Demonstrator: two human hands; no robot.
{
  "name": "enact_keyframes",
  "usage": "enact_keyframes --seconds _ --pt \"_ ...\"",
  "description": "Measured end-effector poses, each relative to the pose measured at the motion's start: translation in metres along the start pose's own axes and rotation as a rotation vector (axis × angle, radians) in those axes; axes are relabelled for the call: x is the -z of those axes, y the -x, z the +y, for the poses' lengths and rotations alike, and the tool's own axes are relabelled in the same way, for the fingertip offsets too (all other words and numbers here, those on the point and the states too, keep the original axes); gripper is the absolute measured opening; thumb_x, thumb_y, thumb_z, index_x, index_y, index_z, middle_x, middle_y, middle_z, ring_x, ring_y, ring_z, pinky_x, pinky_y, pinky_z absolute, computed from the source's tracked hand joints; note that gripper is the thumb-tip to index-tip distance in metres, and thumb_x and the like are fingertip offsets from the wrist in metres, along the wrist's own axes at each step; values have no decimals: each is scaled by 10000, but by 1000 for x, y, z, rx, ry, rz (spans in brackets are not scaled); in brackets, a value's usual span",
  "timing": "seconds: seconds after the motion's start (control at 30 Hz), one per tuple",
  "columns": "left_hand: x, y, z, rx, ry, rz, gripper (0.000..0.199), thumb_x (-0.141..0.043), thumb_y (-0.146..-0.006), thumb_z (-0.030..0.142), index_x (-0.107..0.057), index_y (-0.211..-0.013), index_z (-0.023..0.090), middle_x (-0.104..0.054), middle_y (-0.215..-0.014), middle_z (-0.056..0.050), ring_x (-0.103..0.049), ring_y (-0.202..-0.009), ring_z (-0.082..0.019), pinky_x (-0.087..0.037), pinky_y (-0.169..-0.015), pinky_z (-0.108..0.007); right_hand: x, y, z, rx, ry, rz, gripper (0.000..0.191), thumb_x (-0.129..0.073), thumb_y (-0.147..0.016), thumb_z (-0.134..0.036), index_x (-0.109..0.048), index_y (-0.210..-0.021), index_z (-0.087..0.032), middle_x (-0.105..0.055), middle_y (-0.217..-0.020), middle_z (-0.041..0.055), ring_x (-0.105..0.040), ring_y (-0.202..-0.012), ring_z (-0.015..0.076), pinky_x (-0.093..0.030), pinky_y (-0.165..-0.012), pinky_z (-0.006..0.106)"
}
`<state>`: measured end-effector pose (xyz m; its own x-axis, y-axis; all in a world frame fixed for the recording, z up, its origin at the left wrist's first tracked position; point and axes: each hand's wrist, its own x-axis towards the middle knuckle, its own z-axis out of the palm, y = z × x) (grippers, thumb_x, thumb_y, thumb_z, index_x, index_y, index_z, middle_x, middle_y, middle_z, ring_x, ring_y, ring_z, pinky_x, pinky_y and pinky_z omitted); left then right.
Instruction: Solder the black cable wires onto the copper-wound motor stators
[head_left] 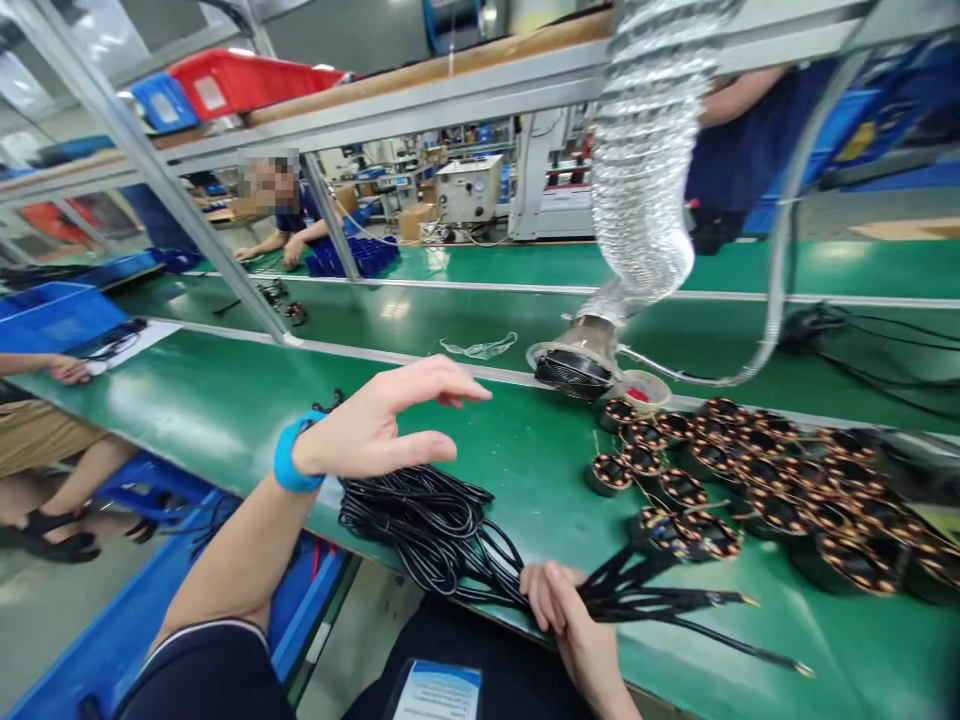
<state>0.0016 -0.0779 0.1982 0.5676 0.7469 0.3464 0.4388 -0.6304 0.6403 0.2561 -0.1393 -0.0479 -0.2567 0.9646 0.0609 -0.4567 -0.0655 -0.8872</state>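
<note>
A bundle of coiled black cables (420,520) lies at the near edge of the green table. My right hand (562,610) is closed around the cables near their stripped ends, which fan out to the right. Above the coils hovers my left hand (390,420), with thumb and fingers apart and nothing between them; a blue wristband (289,455) circles that wrist. Just past the cable ends, several ring-shaped stators with copper windings (780,510) crowd the right side of the table.
A foil duct (645,150) hangs down to a black-grilled fume hood (574,370), beside a small round dish (645,390). Blue bins stand at left (60,320) and below the table's near edge (187,590). A co-worker's hand (69,369) rests at far left; another person (292,215) sits across.
</note>
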Motion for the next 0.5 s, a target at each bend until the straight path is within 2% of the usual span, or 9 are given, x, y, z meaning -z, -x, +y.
enact_keyframes --seconds 0.07,0.13,0.2,0.27,0.37,0.5 --pt "14 37 -45 193 -155 -212 670 -661 -812 568 -507 -1379 247 -548 -1374 -113 -503 -1263 -305 -398 -1069 -452 0 0 1 -15 -24 -7 555 -506 -966 -340 -410 -432 -226 -381 -398 -44 -401 -452 135 -419 -688 371" --pt "15 81 -86 371 -210 -382 883 -741 -689 626 -435 -1440 276 -459 -1477 -110 -403 -1361 -345 -339 -1119 -481 1 0 1 -21 -30 -12 557 -499 -969 -332 -403 -432 -225 -383 -403 -42 -392 -451 135 -410 -683 370" --pt "9 122 -117 529 -245 -413 1014 -751 -649 654 -335 -1497 285 -359 -1547 -121 -286 -1431 -368 -277 -1149 -513 1 0 -1 -26 -33 -10 555 -502 -967 -326 -398 -431 -222 -384 -403 -41 -394 -449 134 -404 -675 368" --pt "1 150 -136 572 -247 -408 1094 -750 -639 664 -255 -1529 265 -285 -1581 -133 -195 -1464 -368 -197 -1174 -541 1 -1 -2 -34 -33 -4 555 -511 -962 -321 -396 -429 -220 -378 -398 -42 -399 -442 133 -401 -672 368" --pt "-5 169 -149 545 -261 -399 1153 -763 -625 651 -199 -1545 243 -227 -1599 -144 -167 -1472 -364 -130 -1182 -559 0 -1 -4 -64 -35 6 565 -528 -949 -339 -386 -415 -220 -363 -386 -43 -398 -428 134 -397 -669 376" --pt "-1 169 -167 520 -385 -424 1226 -830 -524 611 -233 -1532 247 -239 -1591 -163 -220 -1446 -393 -138 -1159 -583 3 -1 -2 -139 0 27 575 -531 -940 -378 -398 -402 -225 -371 -384 -32 -396 -426 141 -393 -706 403"
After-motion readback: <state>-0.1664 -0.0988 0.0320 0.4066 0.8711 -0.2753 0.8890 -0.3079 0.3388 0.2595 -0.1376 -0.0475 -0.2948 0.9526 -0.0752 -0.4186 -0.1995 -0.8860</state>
